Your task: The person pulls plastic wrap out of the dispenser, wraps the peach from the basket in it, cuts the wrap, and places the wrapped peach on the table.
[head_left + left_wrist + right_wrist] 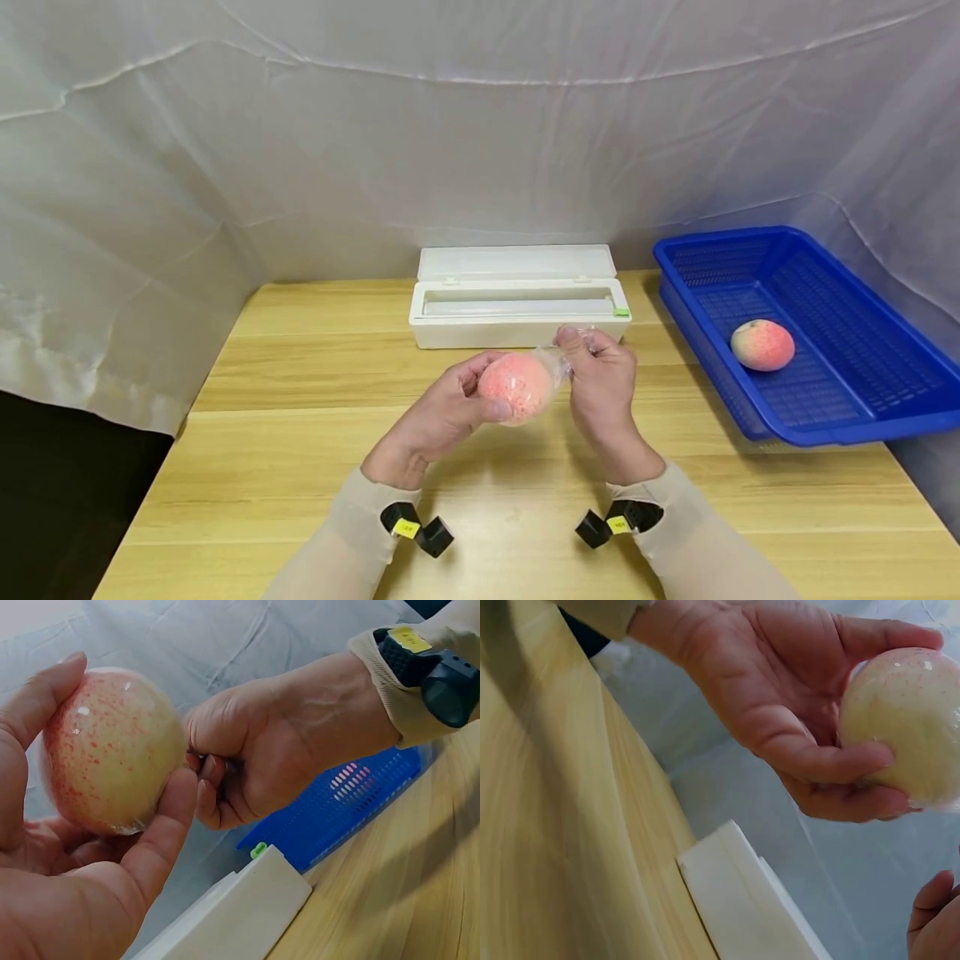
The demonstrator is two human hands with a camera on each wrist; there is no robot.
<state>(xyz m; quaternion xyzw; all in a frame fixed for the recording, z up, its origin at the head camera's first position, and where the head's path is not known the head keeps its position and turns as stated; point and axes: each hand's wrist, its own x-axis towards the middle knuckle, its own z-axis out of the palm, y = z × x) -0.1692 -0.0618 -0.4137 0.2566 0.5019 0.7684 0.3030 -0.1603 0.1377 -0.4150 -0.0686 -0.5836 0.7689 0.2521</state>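
My left hand (446, 410) holds a pink and pale yellow peach (517, 387) above the table, thumb on one side and fingers curled round the other. Shiny clear plastic wrap lies tight over the peach (112, 750), most plainly in the left wrist view. To the right of the fruit, my right hand (603, 382) pinches the gathered end of the plastic wrap (556, 363), which stretches between the peach and those fingers. In the left wrist view the right hand (262, 742) has its fingers curled in close beside the peach.
Behind the hands, a white wrap dispenser box (517, 335) stands with its lid (517, 262) raised and a roll (517, 307) inside. On the right, a blue basket (832, 435) holds another peach (762, 345). A grey-white curtain (480, 158) hangs behind the wooden table (300, 467).
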